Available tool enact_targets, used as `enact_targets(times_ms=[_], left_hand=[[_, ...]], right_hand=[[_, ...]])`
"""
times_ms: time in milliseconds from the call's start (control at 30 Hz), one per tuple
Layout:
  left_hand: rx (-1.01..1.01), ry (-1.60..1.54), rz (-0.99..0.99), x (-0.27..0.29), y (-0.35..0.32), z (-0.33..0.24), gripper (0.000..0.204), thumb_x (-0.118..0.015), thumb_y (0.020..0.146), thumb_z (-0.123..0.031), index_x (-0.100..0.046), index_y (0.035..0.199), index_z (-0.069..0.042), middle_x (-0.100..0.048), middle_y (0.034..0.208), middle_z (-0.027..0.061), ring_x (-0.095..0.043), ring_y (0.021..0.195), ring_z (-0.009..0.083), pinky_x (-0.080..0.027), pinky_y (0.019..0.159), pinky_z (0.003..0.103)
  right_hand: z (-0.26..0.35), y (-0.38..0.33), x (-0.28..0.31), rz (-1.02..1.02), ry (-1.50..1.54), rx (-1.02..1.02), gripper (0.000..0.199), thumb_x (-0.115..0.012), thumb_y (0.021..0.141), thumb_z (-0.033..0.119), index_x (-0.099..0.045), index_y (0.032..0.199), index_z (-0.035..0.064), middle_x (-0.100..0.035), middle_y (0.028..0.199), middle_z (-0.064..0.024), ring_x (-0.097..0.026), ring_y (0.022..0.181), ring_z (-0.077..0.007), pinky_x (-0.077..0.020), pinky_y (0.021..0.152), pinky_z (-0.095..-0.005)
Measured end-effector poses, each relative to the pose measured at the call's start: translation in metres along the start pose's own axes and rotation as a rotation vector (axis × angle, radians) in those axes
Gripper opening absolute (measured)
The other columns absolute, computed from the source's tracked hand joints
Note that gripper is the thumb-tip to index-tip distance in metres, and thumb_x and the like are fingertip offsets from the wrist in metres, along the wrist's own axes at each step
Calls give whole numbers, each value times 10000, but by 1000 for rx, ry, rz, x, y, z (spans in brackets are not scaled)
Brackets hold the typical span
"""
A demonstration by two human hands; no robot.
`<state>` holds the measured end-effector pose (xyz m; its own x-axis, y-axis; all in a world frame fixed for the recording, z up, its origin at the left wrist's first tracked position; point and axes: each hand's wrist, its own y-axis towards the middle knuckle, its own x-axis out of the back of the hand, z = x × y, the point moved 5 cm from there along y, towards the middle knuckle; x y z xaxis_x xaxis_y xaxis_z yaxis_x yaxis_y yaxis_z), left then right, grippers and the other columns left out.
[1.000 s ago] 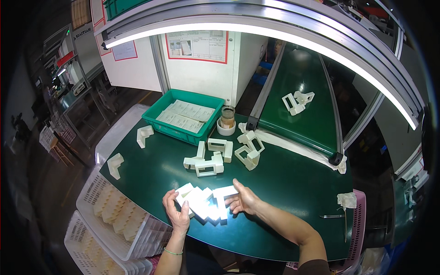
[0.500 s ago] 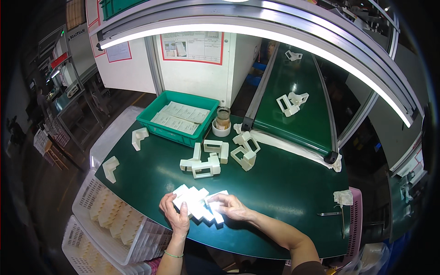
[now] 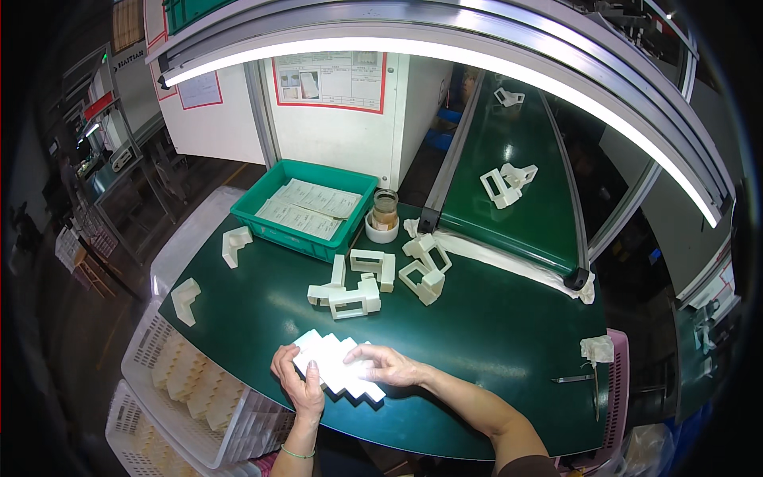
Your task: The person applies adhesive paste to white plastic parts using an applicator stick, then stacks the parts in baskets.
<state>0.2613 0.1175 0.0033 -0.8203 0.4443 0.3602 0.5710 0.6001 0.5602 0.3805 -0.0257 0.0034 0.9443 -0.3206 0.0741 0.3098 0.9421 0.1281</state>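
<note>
A row of white L-shaped plastic parts [image 3: 328,359] lies at the near edge of the green table, nested in a zigzag and washed out by glare. My left hand [image 3: 301,385] grips its left end, thumb in front and fingers behind. At the right end, my right hand [image 3: 391,367] rests with bent fingers on top of the row, thumb lower down. Beyond the hands sit loose white frame-shaped parts [image 3: 355,302], with further ones [image 3: 426,282] to their right. Two single parts stand at the left, one far [image 3: 236,245] and one nearer [image 3: 185,300].
A green bin [image 3: 298,245] holding printed sheets stands at the back, beside a glass jar [image 3: 385,210] in a white dish. The conveyor belt [image 3: 517,234] carries several parts. Tweezers [image 3: 573,379] lie at right. White baskets [image 3: 226,445] of stacked parts stand below left.
The rightmost part, apart at an angle before, now sits in line with the row. My right hand has moved left onto the row; my left hand still holds its end. The view has shifted slightly.
</note>
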Motion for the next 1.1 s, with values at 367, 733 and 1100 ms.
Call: enact_targets(times_ms=[367, 733, 1100], left_hand=[[90, -158, -65, 2, -5, 12, 390, -477, 910, -212, -401, 1221, 10, -338, 1311, 173, -358, 1224, 273, -264, 1058, 408], [117, -287, -112, 1, -6, 22, 381, -491, 906, -257, -432, 1150, 30, -378, 1256, 195, -391, 1167, 291, -335, 1013, 412], [102, -176, -64, 2, -6, 16, 325, -507, 892, -185, -445, 1144, 11, -371, 1263, 151, -417, 1128, 238, -344, 981, 367]], right_hand=[[50, -46, 153, -1058, -1265, -84, 506, -544, 645, -15, -552, 1142, 79, -473, 1243, -88, -427, 1096, -329, -378, 881, -438], [31, -45, 82, -228, -1415, 46, 217, -716, 707, 250, -653, 833, 85, -577, 1058, -52, -476, 1077, -252, -353, 910, -431], [-4, -54, 19, -480, 38, -397, 263, -584, 913, 235, -642, 869, -17, -617, 755, -27, -539, 699, -81, -450, 612, -268]])
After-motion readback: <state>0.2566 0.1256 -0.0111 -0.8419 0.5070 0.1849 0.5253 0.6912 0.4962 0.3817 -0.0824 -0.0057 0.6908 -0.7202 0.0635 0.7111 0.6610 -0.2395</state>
